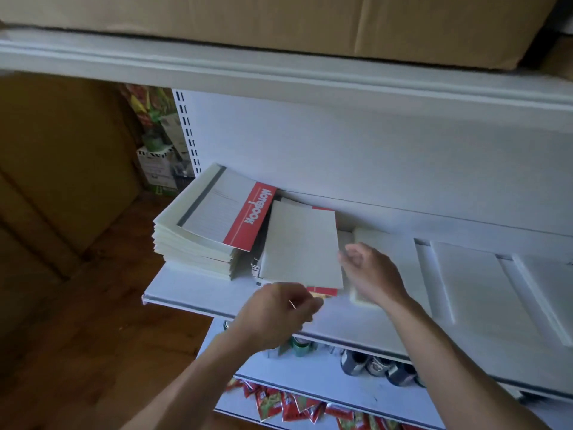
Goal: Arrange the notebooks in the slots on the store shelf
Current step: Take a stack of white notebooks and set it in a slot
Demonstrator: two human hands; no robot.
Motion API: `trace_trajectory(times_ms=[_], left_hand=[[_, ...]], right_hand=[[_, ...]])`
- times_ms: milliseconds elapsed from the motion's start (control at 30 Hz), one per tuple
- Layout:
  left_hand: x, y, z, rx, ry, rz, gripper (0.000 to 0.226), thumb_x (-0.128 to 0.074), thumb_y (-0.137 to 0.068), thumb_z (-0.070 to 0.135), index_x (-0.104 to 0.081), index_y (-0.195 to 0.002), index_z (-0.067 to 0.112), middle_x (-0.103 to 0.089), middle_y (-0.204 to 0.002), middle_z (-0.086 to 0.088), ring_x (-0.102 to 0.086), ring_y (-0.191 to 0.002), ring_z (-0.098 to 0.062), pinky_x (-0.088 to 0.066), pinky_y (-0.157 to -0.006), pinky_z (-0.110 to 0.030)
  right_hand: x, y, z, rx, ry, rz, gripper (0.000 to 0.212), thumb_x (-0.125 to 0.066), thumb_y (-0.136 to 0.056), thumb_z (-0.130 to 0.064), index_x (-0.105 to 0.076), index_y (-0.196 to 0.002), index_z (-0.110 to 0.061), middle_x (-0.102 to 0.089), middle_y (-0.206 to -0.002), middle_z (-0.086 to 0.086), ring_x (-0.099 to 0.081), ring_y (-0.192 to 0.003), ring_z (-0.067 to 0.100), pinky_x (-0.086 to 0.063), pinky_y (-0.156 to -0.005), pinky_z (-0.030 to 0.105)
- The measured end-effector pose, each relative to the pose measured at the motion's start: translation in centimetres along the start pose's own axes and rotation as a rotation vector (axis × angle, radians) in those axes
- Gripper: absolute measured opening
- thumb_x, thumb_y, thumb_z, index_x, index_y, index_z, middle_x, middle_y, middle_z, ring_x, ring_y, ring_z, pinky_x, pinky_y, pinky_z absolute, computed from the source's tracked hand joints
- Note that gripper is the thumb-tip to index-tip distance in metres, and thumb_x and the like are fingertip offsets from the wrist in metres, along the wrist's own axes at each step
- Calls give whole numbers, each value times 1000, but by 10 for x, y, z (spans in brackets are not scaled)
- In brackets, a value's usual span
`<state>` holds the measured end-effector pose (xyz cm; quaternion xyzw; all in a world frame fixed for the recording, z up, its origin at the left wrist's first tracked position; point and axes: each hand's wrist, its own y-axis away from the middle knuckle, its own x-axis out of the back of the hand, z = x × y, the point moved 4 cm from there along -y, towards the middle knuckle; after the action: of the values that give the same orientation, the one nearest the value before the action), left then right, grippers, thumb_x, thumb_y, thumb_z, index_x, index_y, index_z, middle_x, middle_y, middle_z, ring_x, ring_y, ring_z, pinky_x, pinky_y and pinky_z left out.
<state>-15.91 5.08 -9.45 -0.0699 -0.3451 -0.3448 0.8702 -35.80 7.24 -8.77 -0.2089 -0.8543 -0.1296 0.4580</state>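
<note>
We look down at a white metal store shelf (pixel 186 283). At its left end sits a stack of cream notebooks (pixel 192 249), the top one bearing a red band that reads NOTEBOOK. Just right of the stack lies a pale plain-covered notebook (pixel 300 243), a red cover showing beneath its near edge. Our left hand (pixel 276 311) is at that near red corner, fingers curled with the tips together; we cannot tell whether they pinch it. Our right hand (pixel 369 274) hovers just right, fingers loosely curled, gripping nothing visible.
</note>
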Motion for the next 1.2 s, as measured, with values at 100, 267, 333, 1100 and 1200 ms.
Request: trace_trajectory(times_ms=[100,267,333,1100,1200], left_hand=[[39,7,-29,137,-111,297,49,-47,-88,66,-59,-72,22,-62,-62,5,-61,-61,-13,-56,-64,-35],[49,-4,-57,309,-62,171,48,-41,-89,68,-58,-88,23,-69,-76,5,-67,-68,-10,-57,-71,-31],[43,-9,-57,352,208,110,46,-46,-92,60,-63,-94,17,-73,-78,2,-70,-67,-11,-56,-69,-28],[2,-36,19,186,1029,-126,28,-54,-95,6,-61,-116,23,-71,-110,-3,-67,-98,-24,-57,-80,-36],[-23,-41,40,151,1031,-144,27,-55,-93,0,-63,-112,18,-74,-99,-1,-70,-89,-22,-58,-79,-36]], right_hand=[[-14,0,-12,-118,27,-101,55,-49,-85,-66,-57,-112,-19,-63,-106,-1,-59,-103,24,-46,-83,32],[-28,9,-9,-268,-283,-118,43,-69,-78,-55,-59,-95,-17,-65,-93,-1,-62,-77,20,-45,-69,30],[-32,11,-5,-298,-422,-120,38,-72,-78,-48,-61,-90,-13,-69,-89,4,-58,-65,18,-44,-63,30],[7,45,32,-248,-1027,85,17,-63,-91,-19,-64,-107,-12,-72,-106,7,-67,-99,24,-50,-91,40],[24,61,54,-309,-1078,109,17,-59,-93,-15,-62,-109,-12,-71,-109,7,-67,-99,22,-54,-85,39]])
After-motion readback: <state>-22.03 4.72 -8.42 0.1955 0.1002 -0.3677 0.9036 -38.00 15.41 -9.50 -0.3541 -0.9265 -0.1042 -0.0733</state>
